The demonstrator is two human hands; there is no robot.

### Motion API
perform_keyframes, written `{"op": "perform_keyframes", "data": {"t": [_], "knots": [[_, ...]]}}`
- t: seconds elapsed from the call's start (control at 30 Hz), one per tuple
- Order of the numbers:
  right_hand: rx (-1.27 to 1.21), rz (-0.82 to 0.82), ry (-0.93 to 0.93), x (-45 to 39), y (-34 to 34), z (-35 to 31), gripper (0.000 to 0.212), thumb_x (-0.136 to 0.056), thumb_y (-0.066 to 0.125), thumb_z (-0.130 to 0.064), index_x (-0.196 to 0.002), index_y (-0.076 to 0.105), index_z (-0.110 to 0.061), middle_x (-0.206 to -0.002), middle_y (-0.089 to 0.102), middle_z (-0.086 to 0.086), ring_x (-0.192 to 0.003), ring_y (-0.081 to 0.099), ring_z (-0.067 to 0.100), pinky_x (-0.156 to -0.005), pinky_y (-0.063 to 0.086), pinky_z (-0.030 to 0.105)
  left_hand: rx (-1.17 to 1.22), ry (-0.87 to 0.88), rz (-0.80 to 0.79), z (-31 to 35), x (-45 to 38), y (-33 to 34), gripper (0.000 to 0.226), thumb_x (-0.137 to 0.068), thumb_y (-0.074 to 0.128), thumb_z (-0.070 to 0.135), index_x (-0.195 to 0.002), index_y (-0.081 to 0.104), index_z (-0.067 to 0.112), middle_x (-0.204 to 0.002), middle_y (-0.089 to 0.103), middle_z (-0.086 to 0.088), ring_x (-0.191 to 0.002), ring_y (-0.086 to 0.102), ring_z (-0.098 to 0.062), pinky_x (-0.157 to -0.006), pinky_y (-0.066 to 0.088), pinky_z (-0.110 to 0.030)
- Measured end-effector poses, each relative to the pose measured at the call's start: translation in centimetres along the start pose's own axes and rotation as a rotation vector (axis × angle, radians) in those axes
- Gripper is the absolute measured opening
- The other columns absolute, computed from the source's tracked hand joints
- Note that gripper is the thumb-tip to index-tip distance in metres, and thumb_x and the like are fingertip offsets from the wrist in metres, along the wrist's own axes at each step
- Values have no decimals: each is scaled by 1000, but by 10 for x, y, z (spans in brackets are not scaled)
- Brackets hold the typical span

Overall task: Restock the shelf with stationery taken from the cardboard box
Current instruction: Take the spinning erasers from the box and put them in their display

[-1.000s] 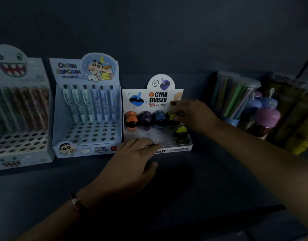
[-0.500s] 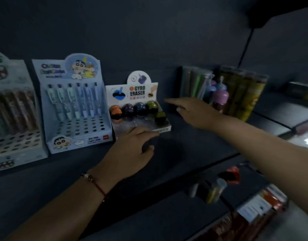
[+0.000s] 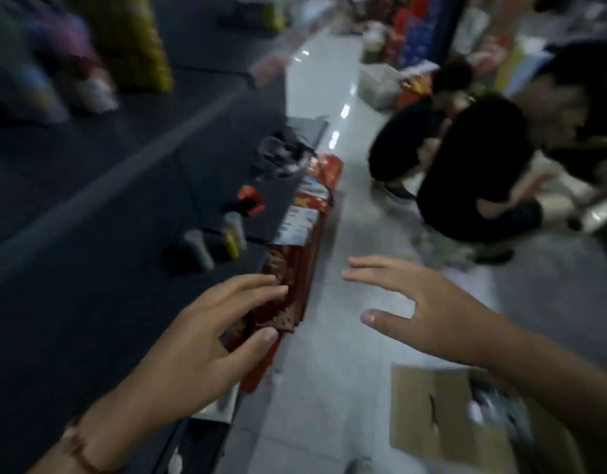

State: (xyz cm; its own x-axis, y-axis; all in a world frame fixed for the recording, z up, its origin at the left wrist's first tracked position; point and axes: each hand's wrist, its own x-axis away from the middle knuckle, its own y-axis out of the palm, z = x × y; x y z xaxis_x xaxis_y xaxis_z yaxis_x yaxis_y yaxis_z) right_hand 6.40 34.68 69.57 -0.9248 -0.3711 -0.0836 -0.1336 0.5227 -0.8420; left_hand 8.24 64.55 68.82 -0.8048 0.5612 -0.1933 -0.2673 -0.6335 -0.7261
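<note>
Left hand (image 3: 206, 336), right hand (image 3: 428, 309): both hovering, fingers (image 3: 374, 268) spread, holding nothing. Box (image 3: 442, 415): sitting on the floor below the right fingers, flaps open. Contents blurred; probably light, small packs, best pinched by the sides.

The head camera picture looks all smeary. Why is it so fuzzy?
Head view: motion blur smears nearly everything; the shelf is dark, the floor shows bright glare streaks, and both hands, left and right, stay sharper than the cardboard box.
</note>
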Motion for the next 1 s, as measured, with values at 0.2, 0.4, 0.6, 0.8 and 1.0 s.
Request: {"op": "perform_keyframes", "data": {"t": [0.2,0.4,0.6,0.8,1.0], "knots": [[-158,225,509,201,5,89,46,-84,65,-51,-125,47,-60,-138,36,-41,-131,31,-17,-105,27,10,67,71,-310,71,-47,180,43,-83,50,62,-125,52,56,-137,36,40,-130,33,16,-104,27,-6],[-296,362,883,380,8,189,46,-83,59,-55,-128,53,-49,-136,42,-35,-129,39,-11,-105,37,20,59,154,-656,178,-103,362,38,-92,55,50,-130,49,52,-133,30,46,-124,32,22,-95,20,4],[-390,253,1127,515,7,298,44,-92,62,-41,-134,48,-44,-133,42,-29,-127,39,-8,-94,28,3,60,127,-903,267,-150,538,38,-96,54,44,-133,49,46,-134,38,33,-126,38,11,-103,34,-15],[-463,184,1300,574,15,389,43,-95,60,-34,-136,49,-35,-136,48,-17,-125,46,1,-95,32,11,28,33,-1042,293,-179,661,40,-98,51,43,-138,47,41,-140,42,18,-127,43,-1,-104,38,-22],[-559,258,1454,574,69,493,41,-93,60,-27,-133,54,-33,-134,52,-12,-122,50,6,-99,41,22,-4,-61,-1064,257,-218,781,39,-99,52,36,-138,49,34,-131,46,15,-112,49,-3,-88,38,-17]]}}
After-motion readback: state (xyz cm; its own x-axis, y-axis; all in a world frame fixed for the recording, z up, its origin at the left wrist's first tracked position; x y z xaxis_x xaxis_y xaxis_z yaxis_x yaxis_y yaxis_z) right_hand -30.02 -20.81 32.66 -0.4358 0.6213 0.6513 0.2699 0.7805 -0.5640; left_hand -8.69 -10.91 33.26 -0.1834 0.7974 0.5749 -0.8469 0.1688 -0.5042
